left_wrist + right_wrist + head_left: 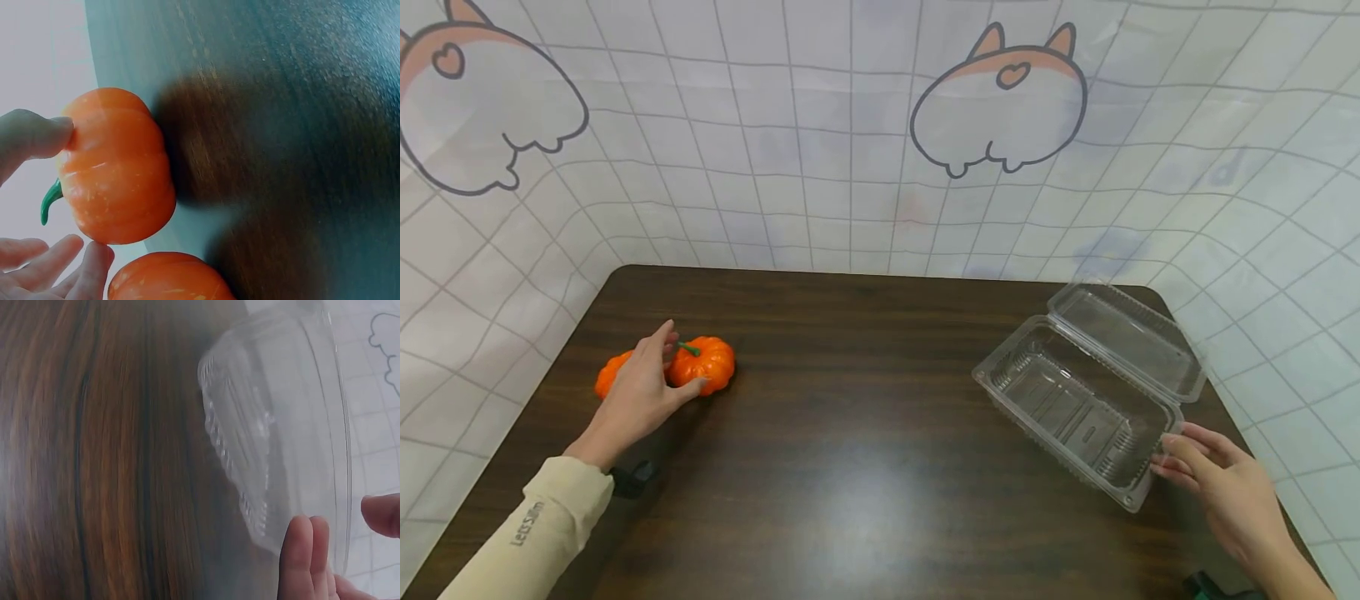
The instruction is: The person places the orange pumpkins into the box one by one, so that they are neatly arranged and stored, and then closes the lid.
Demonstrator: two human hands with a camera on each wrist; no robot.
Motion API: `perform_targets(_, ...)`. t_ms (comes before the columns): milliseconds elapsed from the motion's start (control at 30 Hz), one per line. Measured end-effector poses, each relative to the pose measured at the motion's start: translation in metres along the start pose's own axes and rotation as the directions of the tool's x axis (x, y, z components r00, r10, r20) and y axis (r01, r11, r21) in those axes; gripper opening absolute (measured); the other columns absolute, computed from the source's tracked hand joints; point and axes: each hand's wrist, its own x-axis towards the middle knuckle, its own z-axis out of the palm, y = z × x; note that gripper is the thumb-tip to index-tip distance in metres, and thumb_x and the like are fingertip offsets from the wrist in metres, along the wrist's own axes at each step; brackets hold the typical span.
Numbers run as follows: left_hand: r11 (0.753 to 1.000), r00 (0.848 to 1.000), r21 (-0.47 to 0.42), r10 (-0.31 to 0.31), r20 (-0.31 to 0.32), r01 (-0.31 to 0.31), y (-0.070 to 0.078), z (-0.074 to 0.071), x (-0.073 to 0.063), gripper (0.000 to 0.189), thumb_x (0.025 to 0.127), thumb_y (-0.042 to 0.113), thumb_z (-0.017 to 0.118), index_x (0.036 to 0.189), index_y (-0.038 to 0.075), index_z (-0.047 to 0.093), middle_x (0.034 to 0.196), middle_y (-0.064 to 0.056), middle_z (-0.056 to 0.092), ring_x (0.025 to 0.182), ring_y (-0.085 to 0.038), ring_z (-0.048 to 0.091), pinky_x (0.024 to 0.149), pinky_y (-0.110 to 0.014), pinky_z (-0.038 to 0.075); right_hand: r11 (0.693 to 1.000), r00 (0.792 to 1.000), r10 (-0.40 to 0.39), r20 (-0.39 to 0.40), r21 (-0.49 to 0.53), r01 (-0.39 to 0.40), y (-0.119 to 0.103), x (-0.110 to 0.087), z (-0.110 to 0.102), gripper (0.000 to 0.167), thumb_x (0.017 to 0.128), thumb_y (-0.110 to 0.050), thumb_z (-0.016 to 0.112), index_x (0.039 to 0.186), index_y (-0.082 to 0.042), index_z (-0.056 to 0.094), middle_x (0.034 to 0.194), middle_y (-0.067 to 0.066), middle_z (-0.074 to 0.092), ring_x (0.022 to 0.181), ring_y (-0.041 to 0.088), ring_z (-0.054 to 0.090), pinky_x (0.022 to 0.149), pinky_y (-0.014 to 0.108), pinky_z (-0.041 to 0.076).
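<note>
A glossy orange toy pumpkin (706, 367) with a green stem stands at the left of the table. My left hand (643, 387) spans it, the thumb on one side and a fingertip at the opposite side, as the left wrist view shows. Close beside it is a second orange pumpkin (612, 373), partly hidden behind the hand. Over at the right, a clear plastic clamshell box (1022, 400) has its lid (1131, 337) folded back. My right hand (1225, 483) grips its near right end, with fingers against the outer wall (294, 462) and thumb by the rim.
The dark wooden table (850, 417) has white tile-patterned sheeting (850, 167) along its back and sides. Small dark devices are at both wrists, such as the left wrist device (634, 479).
</note>
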Motion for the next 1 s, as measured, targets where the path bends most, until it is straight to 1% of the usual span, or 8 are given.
perform_targets(233, 1.0, 1.0, -0.022, -0.011, 0.023, 0.012, 0.001, 0.001, 0.001, 0.102, 0.095, 0.031, 0.074, 0.163, -0.007, 0.007, 0.154, -0.038, 0.041, 0.134, -0.057, 0.05, 0.109, -0.069, 0.044, 0.997, 0.997, 0.059, 0.057, 0.044, -0.062, 0.008, -0.002, -0.002, 0.028, 0.106, -0.01, 0.056, 0.129, -0.019, 0.043, 0.109, -0.014, 0.072, 0.091, 0.009, 0.075, 0.082, 0.026, 0.064)
perform_targets(333, 1.0, 0.999, -0.019, -0.019, 0.026, 0.02, 0.001, 0.002, 0.002, 0.102, 0.096, 0.033, 0.074, 0.163, -0.007, 0.008, 0.154, -0.038, 0.041, 0.133, -0.056, 0.051, 0.109, -0.069, 0.044, 0.994, 0.993, 0.081, 0.083, 0.071, -0.087, 0.01, -0.004, -0.002, 0.029, 0.107, -0.008, 0.053, 0.131, -0.019, 0.042, 0.111, -0.012, 0.072, 0.093, 0.01, 0.074, 0.084, 0.027, 0.065)
perform_targets(433, 1.0, 0.999, -0.009, -0.025, 0.025, 0.026, 0.0, 0.004, 0.002, 0.102, 0.096, 0.036, 0.073, 0.162, -0.007, 0.01, 0.153, -0.038, 0.042, 0.133, -0.055, 0.052, 0.109, -0.069, 0.044, 0.99, 0.992, 0.091, 0.091, 0.104, -0.1, 0.011, -0.005, 0.001, 0.032, 0.107, -0.005, 0.053, 0.132, -0.018, 0.039, 0.11, -0.01, 0.072, 0.093, 0.011, 0.073, 0.084, 0.029, 0.065)
perform_targets(500, 1.0, 0.999, -0.006, -0.027, 0.022, 0.027, 0.0, 0.005, 0.002, 0.101, 0.096, 0.036, 0.073, 0.162, -0.007, 0.01, 0.153, -0.037, 0.042, 0.133, -0.055, 0.052, 0.109, -0.069, 0.044, 0.987, 0.992, 0.094, 0.083, 0.123, -0.104, 0.013, -0.006, 0.003, 0.032, 0.106, -0.004, 0.053, 0.131, -0.018, 0.04, 0.109, -0.009, 0.072, 0.093, 0.012, 0.073, 0.084, 0.029, 0.065)
perform_targets(700, 1.0, 1.0, 0.003, -0.014, 0.007, 0.014, -0.003, 0.007, 0.002, 0.1, 0.095, 0.035, 0.074, 0.161, -0.009, 0.015, 0.152, -0.037, 0.044, 0.132, -0.055, 0.052, 0.108, -0.069, 0.044, 0.977, 0.996, 0.076, 0.052, 0.197, -0.084, 0.015, -0.012, 0.012, 0.027, 0.104, 0.002, 0.054, 0.12, -0.02, 0.057, 0.106, -0.006, 0.072, 0.093, 0.012, 0.072, 0.083, 0.03, 0.065)
perform_targets(833, 1.0, 1.0, 0.007, -0.008, -0.01, 0.008, -0.003, 0.009, 0.0, 0.097, 0.094, 0.034, 0.075, 0.16, -0.009, 0.018, 0.152, -0.037, 0.044, 0.132, -0.055, 0.049, 0.108, -0.07, 0.043, 0.969, 0.998, 0.044, 0.036, 0.243, -0.052, 0.015, -0.014, 0.016, 0.029, 0.102, 0.006, 0.055, 0.117, -0.018, 0.062, 0.103, -0.004, 0.076, 0.089, 0.012, 0.073, 0.08, 0.031, 0.066)
perform_targets(1000, 1.0, 1.0, 0.006, 0.006, -0.007, -0.006, 0.0, 0.01, -0.002, 0.096, 0.094, 0.031, 0.076, 0.16, -0.008, 0.02, 0.154, -0.036, 0.043, 0.136, -0.055, 0.047, 0.11, -0.071, 0.041, 0.966, 0.999, 0.024, 0.022, 0.258, -0.029, 0.016, -0.018, 0.018, 0.031, 0.102, 0.006, 0.055, 0.119, -0.02, 0.064, 0.1, -0.004, 0.078, 0.087, 0.011, 0.074, 0.079, 0.03, 0.065)
